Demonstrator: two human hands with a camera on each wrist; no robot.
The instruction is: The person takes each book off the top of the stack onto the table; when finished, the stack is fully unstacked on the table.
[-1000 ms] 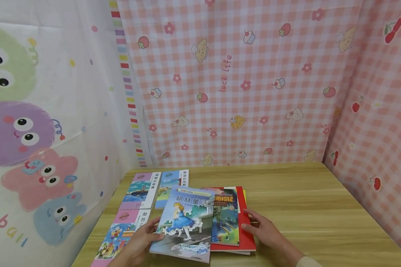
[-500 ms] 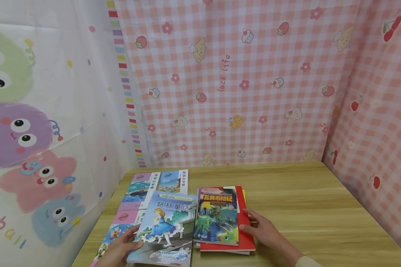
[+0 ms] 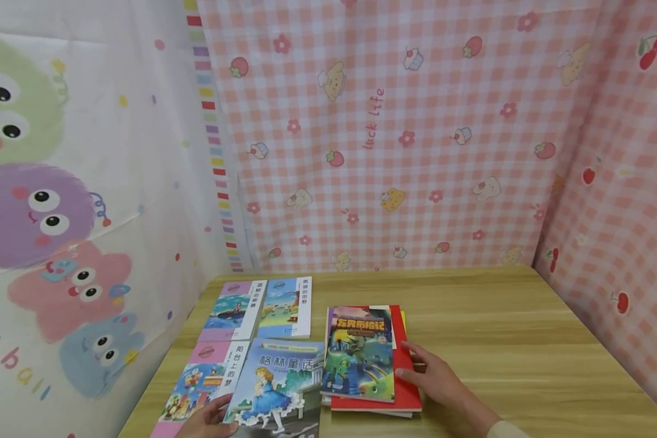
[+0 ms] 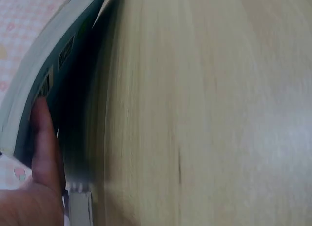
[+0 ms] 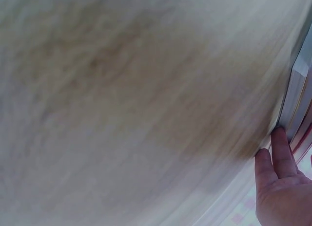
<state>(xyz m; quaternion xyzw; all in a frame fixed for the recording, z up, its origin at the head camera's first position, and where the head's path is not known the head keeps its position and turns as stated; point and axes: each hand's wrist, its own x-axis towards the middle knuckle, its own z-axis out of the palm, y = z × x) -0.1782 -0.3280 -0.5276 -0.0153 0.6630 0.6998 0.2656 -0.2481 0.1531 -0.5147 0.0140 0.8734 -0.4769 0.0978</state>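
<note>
My left hand (image 3: pixel 210 421) grips the left edge of a blue picture-covered storybook (image 3: pixel 276 389), which shows a girl in a blue dress. In the left wrist view the fingers (image 4: pixel 45 143) lie under its back cover, near a barcode, and the book is tilted above the wooden table. To its right is a stack of books topped by a green dinosaur book (image 3: pixel 358 356) over a red book (image 3: pixel 407 386). My right hand (image 3: pixel 435 377) touches the stack's right edge with extended fingers, also seen in the right wrist view with fingertips (image 5: pixel 279 138) against the book edges.
A pink book with a sea scene (image 3: pixel 232 310) and a blue book (image 3: pixel 281 307) lie side by side at the table's back left. Another pink book (image 3: pixel 194 389) lies in front, partly covered by my left hand. Patterned cloths (image 3: pixel 405 121) hang behind and beside the table (image 3: pixel 504 340).
My left hand has carried the storybook left off the stack and toward the table's front, uncovering the dinosaur book and the blue book behind. My right hand stays at the stack.
</note>
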